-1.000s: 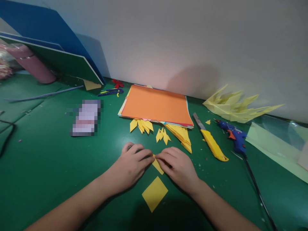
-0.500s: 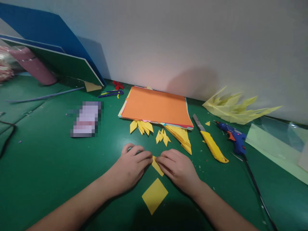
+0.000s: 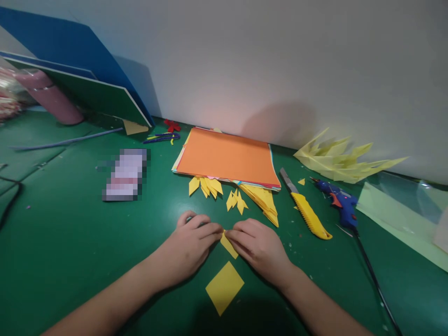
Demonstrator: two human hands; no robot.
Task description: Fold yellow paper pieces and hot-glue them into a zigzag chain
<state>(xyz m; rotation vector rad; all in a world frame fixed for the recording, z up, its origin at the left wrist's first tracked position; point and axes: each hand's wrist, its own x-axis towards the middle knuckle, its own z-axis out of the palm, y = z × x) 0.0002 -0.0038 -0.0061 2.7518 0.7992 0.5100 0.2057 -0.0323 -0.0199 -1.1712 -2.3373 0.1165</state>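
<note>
A small piece of yellow paper [image 3: 230,247] is pinched at its far end between my two hands, its upper part covered by my fingertips. My left hand [image 3: 196,240] grips it from the left, fingers curled together. From the right, my right hand [image 3: 257,245] presses thumb and fingers on the same piece. Closer to me, a yellow paper square [image 3: 225,288] lies flat on the green table, turned like a diamond. Beyond my hands rest small folded yellow pieces [image 3: 237,201], and a fan of others [image 3: 206,186] pokes out at the stack's front edge.
An orange-topped paper stack [image 3: 227,156] lies near the wall, with yellow triangles [image 3: 262,203] beside it. To the right are a yellow cutter [image 3: 310,214] with blade exposed, a blue glue gun [image 3: 341,203] with its cord, and a pale yellow paper shape [image 3: 345,161]. A pink bottle [image 3: 52,98] stands left.
The whole view has shifted very slightly. Both hands keep the same pinch on the yellow paper, and nothing else has visibly moved.
</note>
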